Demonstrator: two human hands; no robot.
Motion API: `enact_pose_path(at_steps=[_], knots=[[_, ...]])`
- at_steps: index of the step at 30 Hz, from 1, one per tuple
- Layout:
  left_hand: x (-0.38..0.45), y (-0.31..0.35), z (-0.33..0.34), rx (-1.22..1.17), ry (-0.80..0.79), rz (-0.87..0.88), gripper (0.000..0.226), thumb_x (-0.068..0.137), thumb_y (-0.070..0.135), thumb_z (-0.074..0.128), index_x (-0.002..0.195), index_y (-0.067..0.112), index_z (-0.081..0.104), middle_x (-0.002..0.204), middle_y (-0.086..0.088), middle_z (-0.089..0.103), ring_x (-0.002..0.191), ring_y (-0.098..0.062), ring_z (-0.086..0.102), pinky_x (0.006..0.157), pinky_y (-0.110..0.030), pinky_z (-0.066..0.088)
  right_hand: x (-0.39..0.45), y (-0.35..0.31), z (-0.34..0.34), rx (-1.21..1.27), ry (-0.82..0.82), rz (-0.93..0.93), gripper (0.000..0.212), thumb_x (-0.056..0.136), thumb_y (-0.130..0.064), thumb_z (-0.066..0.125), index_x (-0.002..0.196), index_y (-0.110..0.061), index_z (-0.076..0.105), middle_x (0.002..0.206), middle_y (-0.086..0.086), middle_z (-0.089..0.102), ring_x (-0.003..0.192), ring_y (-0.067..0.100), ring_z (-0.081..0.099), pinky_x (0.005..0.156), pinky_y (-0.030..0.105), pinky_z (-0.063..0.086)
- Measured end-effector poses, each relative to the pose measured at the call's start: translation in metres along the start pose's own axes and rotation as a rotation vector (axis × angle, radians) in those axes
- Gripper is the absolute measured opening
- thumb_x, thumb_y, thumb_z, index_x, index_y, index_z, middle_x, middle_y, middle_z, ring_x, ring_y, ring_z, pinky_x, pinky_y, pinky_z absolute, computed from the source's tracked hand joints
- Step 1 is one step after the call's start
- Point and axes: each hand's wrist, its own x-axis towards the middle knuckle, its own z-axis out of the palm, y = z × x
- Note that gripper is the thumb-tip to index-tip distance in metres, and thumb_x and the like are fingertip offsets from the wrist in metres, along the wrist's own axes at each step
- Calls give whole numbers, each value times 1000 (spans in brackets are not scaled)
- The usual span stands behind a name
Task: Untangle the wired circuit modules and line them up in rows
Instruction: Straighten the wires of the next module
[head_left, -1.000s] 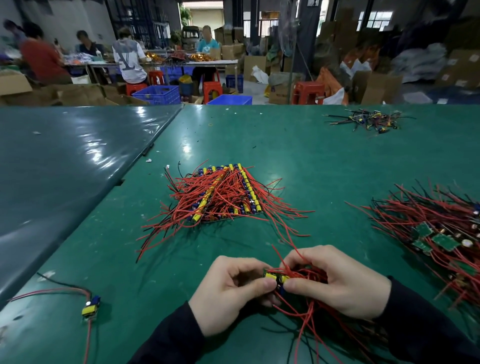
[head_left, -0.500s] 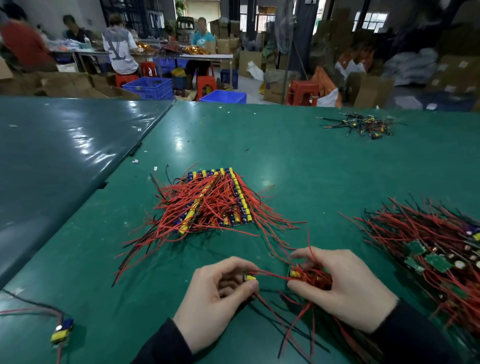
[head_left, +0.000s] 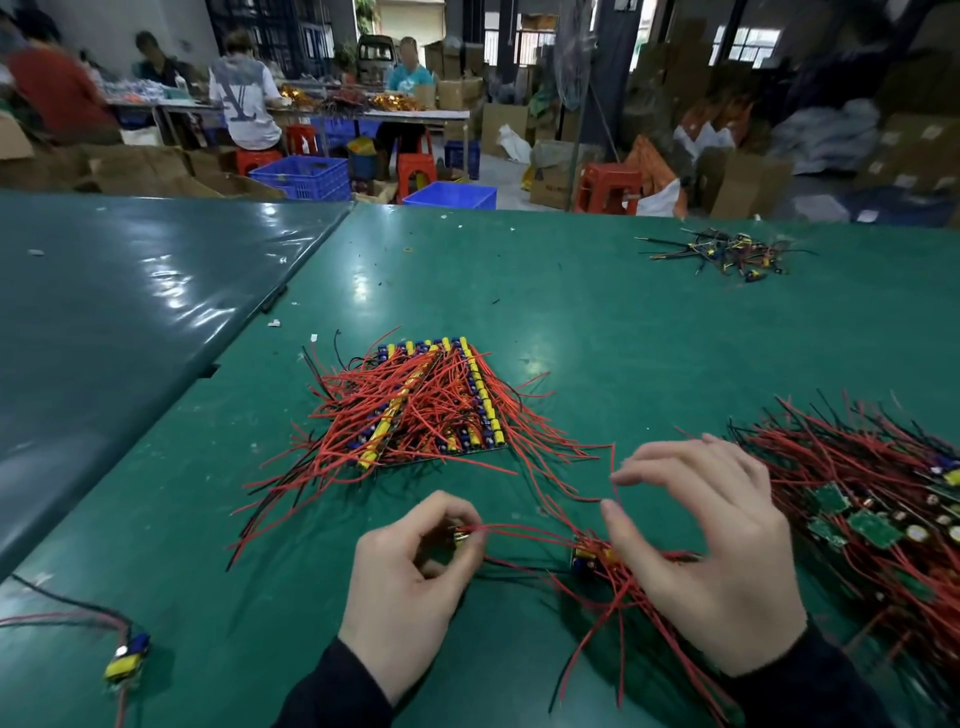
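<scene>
- The left hand (head_left: 410, 582) had its grip pinched on one small module (head_left: 460, 536), low over the green counter (head_left: 571, 322).
- The right hand (head_left: 711, 561), fingers spread apart, pressed on the remaining bundle (head_left: 597, 558) just right of that grip.
- The modules looked light and rigid, their wires (head_left: 524, 530) limp and snag-prone; holding the board body seemed safest.
- Finished rows (head_left: 436, 410) lay beyond the grip.

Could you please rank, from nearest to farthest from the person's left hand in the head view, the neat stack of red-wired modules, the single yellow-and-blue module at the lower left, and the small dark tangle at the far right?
1. The neat stack of red-wired modules, just ahead of the left hand.
2. The single yellow-and-blue module, lower left.
3. The small dark tangle, far right.
</scene>
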Motion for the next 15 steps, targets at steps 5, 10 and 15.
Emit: enact_pose_path(at_steps=[5, 10, 15], knots=[[-1, 1, 0, 36, 21, -9, 26, 76, -2, 68, 75, 22, 57, 72, 4, 62, 45, -18, 40, 43, -23, 34, -4, -2, 0, -182, -15, -158, 4, 72, -26, 73, 70, -27, 69, 83, -9, 60, 80, 14, 57, 97, 44, 32], [1, -1, -6, 61, 146, -27, 18, 81, 10, 70, 78, 24, 57, 64, 7, 61, 40, -14, 44, 38, -22, 43, -3, -11, 1, -269, 43, -201, 4, 75, -27, 72, 71, -29, 71, 79, -8, 61, 79, 15, 55, 87, 38, 27], [3, -3, -12, -102, 174, -195, 22, 90, 5, 58, 81, 24, 67, 67, -1, 69, 48, -19, 64, 39, -26, 50, -1, -10, -2, 230, 58, 159, 13, 86, -35, 56, 85, -31, 69, 89, -13, 65, 89, 7, 60, 84, 38, 41]])
